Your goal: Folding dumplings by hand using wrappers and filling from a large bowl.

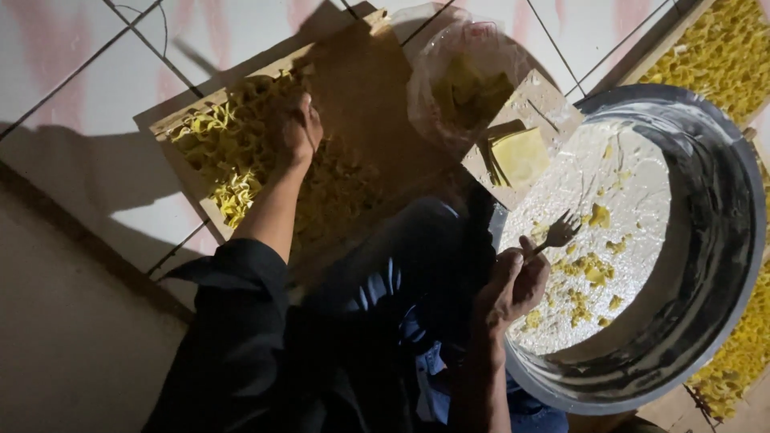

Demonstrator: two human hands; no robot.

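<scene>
Yellow, crinkled pieces of dough (233, 152) lie spread over a shallow wooden tray (365, 96) that rests on a white tiled floor (88, 88). The person's left hand (295, 128) reaches out over this tray and presses down on the yellow pieces, fingers curled; how tightly they close cannot be told in the dim light. A black sleeve (233, 321) covers that arm up to the elbow.

Nearer the body, the right hand (510, 285) is closed around the handle of a metal fork (556, 234), tines pointing away from the person. The fork hangs just over the near edge of a large round metal basin (722, 265), which sits to the right of that hand. Its floor is dusted white, and small yellow scraps (589, 273) lie scattered just beyond the fork's tines.

Beyond the right hand, a small board (545, 104) leans against the basin's rim with a stack of flat yellow sheets (520, 156) on it. Behind that board sits a clear plastic bag (457, 72) with more yellow material inside. More trays of yellow pieces (726, 48) show past the far side of the basin.
</scene>
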